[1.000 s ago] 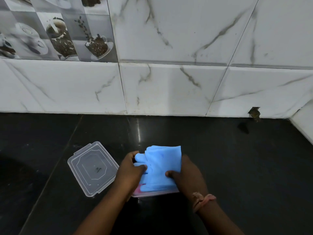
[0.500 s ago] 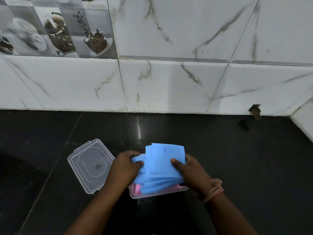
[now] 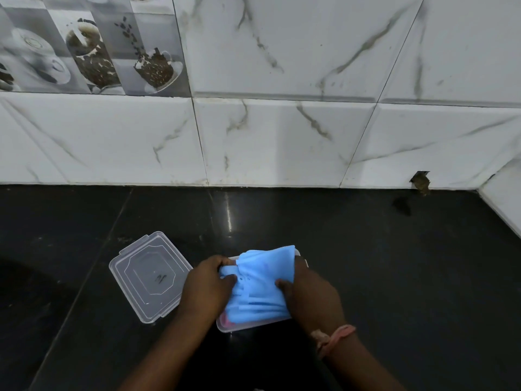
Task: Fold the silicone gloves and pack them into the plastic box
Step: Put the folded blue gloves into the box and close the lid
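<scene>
A folded blue silicone glove [image 3: 260, 286] lies bunched in the clear plastic box [image 3: 248, 326] on the black counter. My left hand [image 3: 205, 286] grips the glove's left edge, and my right hand [image 3: 310, 292] presses on its right side with the thumb on top. A bit of pink shows under the blue at the box's near left corner [image 3: 227, 320]. Most of the box is hidden by the glove and both hands.
The box's clear lid [image 3: 148, 277] lies flat just left of the box, next to my left wrist. A white marble-tiled wall [image 3: 282, 136] rises behind the black counter [image 3: 394, 277]. A side wall [image 3: 504, 201] closes the far right corner.
Both hands have pushed the blue glove lower into the box, and it looks flatter and more crumpled. The right hand slid further over the glove's right edge.
</scene>
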Demonstrator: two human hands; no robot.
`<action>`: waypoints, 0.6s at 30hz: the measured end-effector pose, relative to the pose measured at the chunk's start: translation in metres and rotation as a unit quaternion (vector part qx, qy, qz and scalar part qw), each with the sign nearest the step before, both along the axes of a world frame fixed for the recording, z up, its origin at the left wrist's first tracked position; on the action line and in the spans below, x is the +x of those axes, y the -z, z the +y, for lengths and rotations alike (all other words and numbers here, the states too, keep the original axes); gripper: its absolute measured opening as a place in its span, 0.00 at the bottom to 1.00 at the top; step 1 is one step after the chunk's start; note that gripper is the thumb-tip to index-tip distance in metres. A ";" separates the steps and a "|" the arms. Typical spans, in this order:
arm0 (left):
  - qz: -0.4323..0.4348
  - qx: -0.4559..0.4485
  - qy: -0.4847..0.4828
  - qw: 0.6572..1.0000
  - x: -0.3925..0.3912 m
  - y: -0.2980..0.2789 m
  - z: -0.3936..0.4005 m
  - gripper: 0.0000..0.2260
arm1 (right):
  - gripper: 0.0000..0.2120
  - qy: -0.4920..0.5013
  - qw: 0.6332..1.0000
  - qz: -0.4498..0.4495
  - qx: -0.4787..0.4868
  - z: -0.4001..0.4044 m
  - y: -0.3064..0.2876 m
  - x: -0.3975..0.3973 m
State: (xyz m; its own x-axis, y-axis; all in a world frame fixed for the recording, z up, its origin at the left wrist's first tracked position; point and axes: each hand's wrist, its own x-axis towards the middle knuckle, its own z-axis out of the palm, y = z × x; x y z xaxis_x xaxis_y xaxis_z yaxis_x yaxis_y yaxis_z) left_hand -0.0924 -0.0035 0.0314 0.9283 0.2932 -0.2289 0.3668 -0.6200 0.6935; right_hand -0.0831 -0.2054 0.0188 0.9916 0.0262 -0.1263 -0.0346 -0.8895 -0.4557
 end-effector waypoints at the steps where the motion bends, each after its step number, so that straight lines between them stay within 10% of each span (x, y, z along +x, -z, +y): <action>1: -0.020 0.055 0.017 0.998 -0.002 0.001 -0.003 0.12 | 0.34 -0.011 1.000 -0.012 -0.012 0.002 0.001 -0.001; 5: -0.044 0.279 0.085 0.955 -0.009 0.002 -0.017 0.21 | 0.39 -0.006 0.998 -0.033 -0.046 0.010 -0.001 -0.007; 11: -0.106 0.199 0.200 0.954 -0.018 -0.003 -0.024 0.26 | 0.32 -0.114 0.960 -0.226 -0.123 0.002 -0.006 0.001; 18: -0.020 0.258 0.309 0.915 -0.004 0.015 -0.030 0.30 | 0.29 -0.284 0.942 -0.137 -0.118 -0.016 0.016 0.018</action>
State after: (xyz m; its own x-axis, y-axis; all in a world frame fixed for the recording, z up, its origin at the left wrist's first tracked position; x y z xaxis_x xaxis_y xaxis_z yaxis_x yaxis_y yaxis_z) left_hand -0.0963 -0.0336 0.0165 0.9580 -0.2314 -0.1695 -0.1840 -0.9491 0.2557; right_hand -0.0646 -0.2210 0.0028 0.8222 0.5656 0.0645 0.5677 -0.8063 -0.1660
